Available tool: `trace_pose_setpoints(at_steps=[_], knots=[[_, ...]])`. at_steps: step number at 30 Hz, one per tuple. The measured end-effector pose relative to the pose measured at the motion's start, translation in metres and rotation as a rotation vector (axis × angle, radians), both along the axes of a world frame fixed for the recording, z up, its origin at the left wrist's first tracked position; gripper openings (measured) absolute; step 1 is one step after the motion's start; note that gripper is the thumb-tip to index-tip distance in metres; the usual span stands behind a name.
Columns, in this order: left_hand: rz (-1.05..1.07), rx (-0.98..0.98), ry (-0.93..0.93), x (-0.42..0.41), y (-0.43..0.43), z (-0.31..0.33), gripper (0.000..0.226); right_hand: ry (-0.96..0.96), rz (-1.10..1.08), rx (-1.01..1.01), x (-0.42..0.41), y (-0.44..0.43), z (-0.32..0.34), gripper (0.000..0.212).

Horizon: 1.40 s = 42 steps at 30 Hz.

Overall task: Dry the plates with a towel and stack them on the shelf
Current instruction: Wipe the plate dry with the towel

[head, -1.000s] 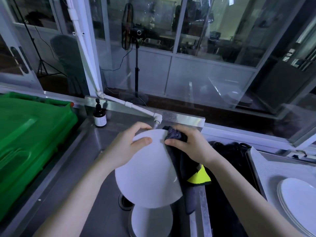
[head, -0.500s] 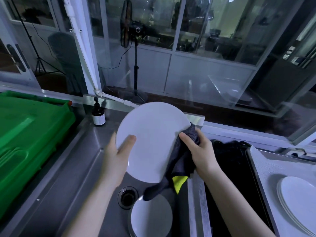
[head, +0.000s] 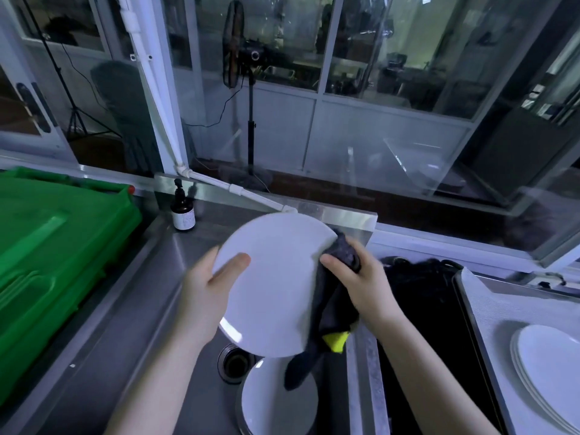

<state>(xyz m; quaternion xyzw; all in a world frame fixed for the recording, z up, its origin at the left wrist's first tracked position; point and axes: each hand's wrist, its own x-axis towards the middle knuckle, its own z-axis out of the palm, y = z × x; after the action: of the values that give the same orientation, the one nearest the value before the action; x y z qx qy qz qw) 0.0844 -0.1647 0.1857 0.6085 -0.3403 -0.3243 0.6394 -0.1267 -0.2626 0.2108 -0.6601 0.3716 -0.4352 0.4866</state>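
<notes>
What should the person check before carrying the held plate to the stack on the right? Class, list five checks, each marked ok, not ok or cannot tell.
1. Left hand grips held plate by its rim: ok.
2. Right hand presses towel on the plate's right edge: ok.
3. Plate dry all over: cannot tell.
4. Towel's tail clear of sink plates: cannot tell.
5. Stack of plates, top bare where visible: ok.
</notes>
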Motion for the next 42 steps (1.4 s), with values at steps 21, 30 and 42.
trace_pose_setpoints(at_steps=[21,30,42], knots=[[0.195,0.024,0.021,-0.024,0.003,-0.010,0.032,-0.134,-0.189,0.075,-0.004,-0.001,0.001,0.011],[0.192,-0.062,0.115,-0.023,-0.002,-0.016,0.051,-0.032,-0.112,0.158,-0.004,0.002,0.002,0.010],[0.084,-0.079,-0.257,-0.005,-0.001,0.003,0.045,0.238,0.054,-0.193,0.004,-0.013,0.023,0.029]])
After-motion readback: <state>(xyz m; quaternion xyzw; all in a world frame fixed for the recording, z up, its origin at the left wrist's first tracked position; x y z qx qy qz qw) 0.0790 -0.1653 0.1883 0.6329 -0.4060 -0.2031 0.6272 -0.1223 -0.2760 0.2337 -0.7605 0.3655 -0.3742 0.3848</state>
